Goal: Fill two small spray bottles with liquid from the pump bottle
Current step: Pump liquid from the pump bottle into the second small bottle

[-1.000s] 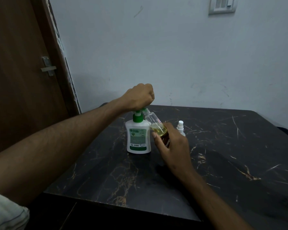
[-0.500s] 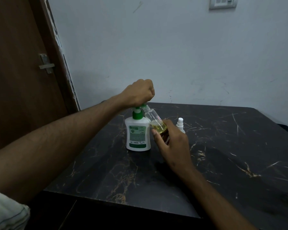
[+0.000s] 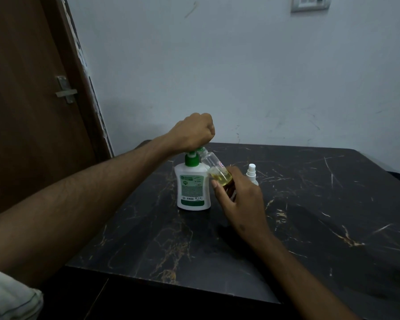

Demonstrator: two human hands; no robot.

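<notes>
A white pump bottle (image 3: 192, 188) with a green collar stands on the black marble table (image 3: 310, 215). My left hand (image 3: 192, 132) sits fisted on top of its pump head, fingers curled over it. My right hand (image 3: 238, 199) grips a small clear spray bottle (image 3: 214, 166), uncapped and tilted, its open neck up against the pump's spout. Yellow liquid sits in its lower part. A second small spray bottle (image 3: 251, 174) with a white spray top stands upright just behind my right hand.
A brown door (image 3: 28, 112) with a metal latch (image 3: 65, 90) is at the left. A pale wall lies behind the table, with a switch plate (image 3: 310, 3) at the top right. The table's near edge runs along the bottom.
My left fist has risen slightly on the pump head. The tilted bottle stays at the spout in my right hand. The view has shifted a little.
</notes>
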